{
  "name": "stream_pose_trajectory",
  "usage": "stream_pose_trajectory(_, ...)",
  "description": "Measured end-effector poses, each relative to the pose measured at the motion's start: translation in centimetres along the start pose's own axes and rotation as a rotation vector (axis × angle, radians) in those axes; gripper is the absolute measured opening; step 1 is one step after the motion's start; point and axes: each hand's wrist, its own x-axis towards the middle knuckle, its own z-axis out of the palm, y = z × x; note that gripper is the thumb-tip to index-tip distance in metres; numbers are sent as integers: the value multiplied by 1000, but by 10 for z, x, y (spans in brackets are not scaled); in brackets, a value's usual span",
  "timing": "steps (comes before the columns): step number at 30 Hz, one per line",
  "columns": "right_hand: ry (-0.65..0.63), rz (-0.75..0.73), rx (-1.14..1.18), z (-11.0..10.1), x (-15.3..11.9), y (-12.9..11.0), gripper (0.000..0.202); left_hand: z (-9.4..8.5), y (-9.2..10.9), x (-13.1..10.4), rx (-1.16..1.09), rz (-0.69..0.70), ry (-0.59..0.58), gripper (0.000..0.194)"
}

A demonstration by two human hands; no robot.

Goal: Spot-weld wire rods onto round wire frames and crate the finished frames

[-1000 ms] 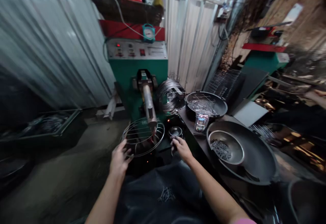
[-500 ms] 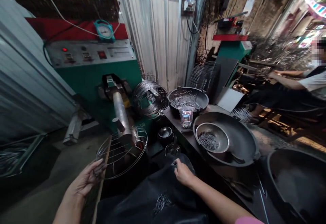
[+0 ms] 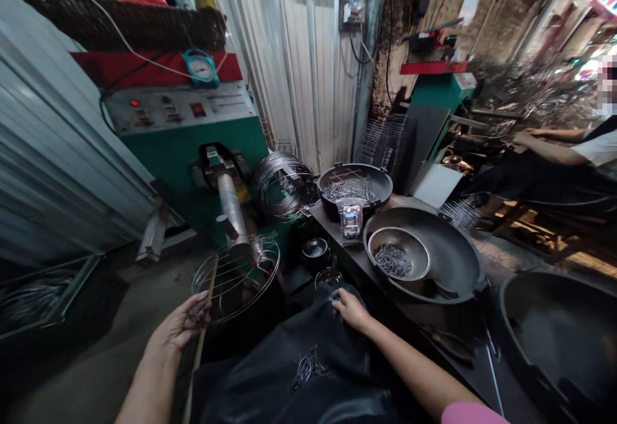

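My left hand (image 3: pixel 186 323) is closed around the edge of a round wire rack (image 3: pixel 241 286), which lies beneath the metal arm (image 3: pixel 232 209) of a green machine (image 3: pixel 178 148). Beside that hand runs a thin wooden strip (image 3: pixel 198 353). My right hand (image 3: pixel 351 310) is closed at the upper edge of a dark cloth (image 3: pixel 270 372) over my lap; whether its fingers pinch the cloth or a small piece is too small to tell. A little heap of bent wire pieces (image 3: pixel 308 367) rests on the cloth.
To the right, a dark pan (image 3: pixel 453 250) holds a metal bowl (image 3: pixel 400 254) of wire pieces. Behind it stand another pan (image 3: pixel 383 186) with wires and a wire coil (image 3: pixel 282 186). Another large pan (image 3: pixel 559 327) is at the right edge. A person (image 3: pixel 554 148) sits at the far right.
The view has shifted slightly, so the machine and rack appear farther right. Both hands stay at about the same places on the rack edge and cloth.
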Motion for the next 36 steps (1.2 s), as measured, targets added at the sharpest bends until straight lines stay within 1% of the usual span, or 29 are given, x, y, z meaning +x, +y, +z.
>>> stream_pose_trajectory(3, -38, 64, 147, 1, 1, 1, 11, -1, -1, 1, 13, 10, -15, 7)
stream_pose_trajectory(6, -59, 114, 307, -2, 1, -2, 11, -4, -1, 3, 16, -20, -33, 8)
stream_pose_trajectory(8, -38, 102, 403, -4, 1, -5, 15, -5, -1, 4, 16, -41, -35, 9)
stream_pose_trajectory(10, 8, 72, 469, -5, 1, -6, 18, -5, -1, 5, 19, -37, -29, 9)
stream_pose_trajectory(12, 37, 60, 475, -3, 2, -4, 16, -4, -1, 5, -8, -22, -11, 10)
stream_pose_trajectory(16, 1, 95, 383, 5, 6, 4, 12, 0, -1, 5, -71, 23, 38, 16)
stream_pose_trajectory(18, 8, 100, 409, 7, 7, 2, 14, 0, -2, 4, -73, 57, 64, 17)
stream_pose_trajectory(20, 49, 65, 506, 6, 9, -10, 18, 0, -3, 3, -103, 102, 73, 20)
stream_pose_trajectory(23, 87, -81, 668, 9, 14, -46, 23, 3, -7, 0, -183, 185, 76, 25)
stream_pose_trajectory(26, 11, -239, 757, 24, 23, -93, 25, 11, -12, -5, -277, 237, 112, 31)
stream_pose_trajectory(29, -112, -341, 764, 52, 33, -130, 21, 17, -18, -7, -351, 267, 134, 36)
stream_pose_trajectory(32, -209, -366, 641, 78, 39, -146, 17, 18, -24, -7, -389, 324, 137, 43)
stream_pose_trajectory(34, -226, -370, 524, 89, 42, -148, 15, 17, -27, -5, -425, 374, 133, 48)
stream_pose_trajectory(36, -212, -386, 429, 95, 45, -147, 14, 16, -30, -4, -452, 421, 128, 51)
